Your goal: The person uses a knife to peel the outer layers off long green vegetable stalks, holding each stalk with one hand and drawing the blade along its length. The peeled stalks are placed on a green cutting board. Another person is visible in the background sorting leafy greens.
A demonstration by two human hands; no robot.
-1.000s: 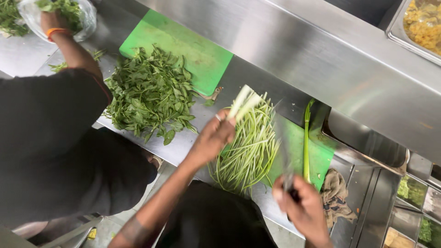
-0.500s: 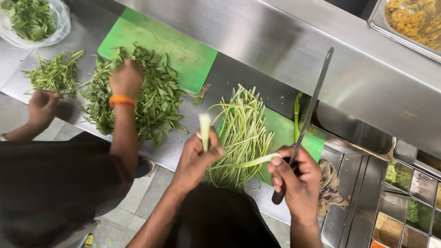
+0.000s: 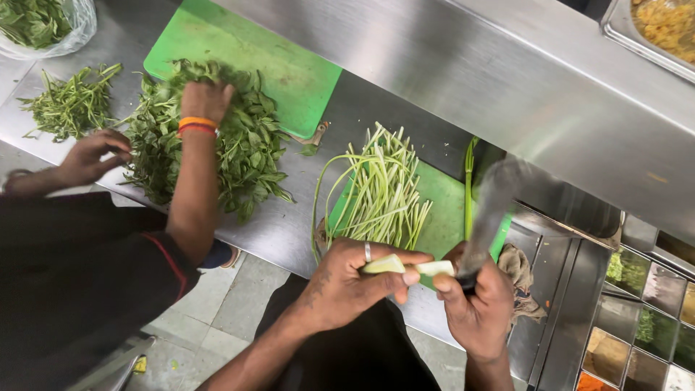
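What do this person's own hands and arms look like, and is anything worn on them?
Both forearms are bare, with no sleeves or gloves showing. The left hand wears a plain silver ring on one finger, and a dark tattoo runs along the back of the hand towards the wrist. The right hand wears nothing visible.

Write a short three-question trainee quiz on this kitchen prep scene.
1. True or false: the right hand grips a knife with its blade pointing up.
2. What does the left hand pinch? A) a pale stalk piece B) a spoon C) a cloth
3. What lies on the green cutting board beyond the hands?

Key
1. True.
2. A.
3. A pile of long green stems.
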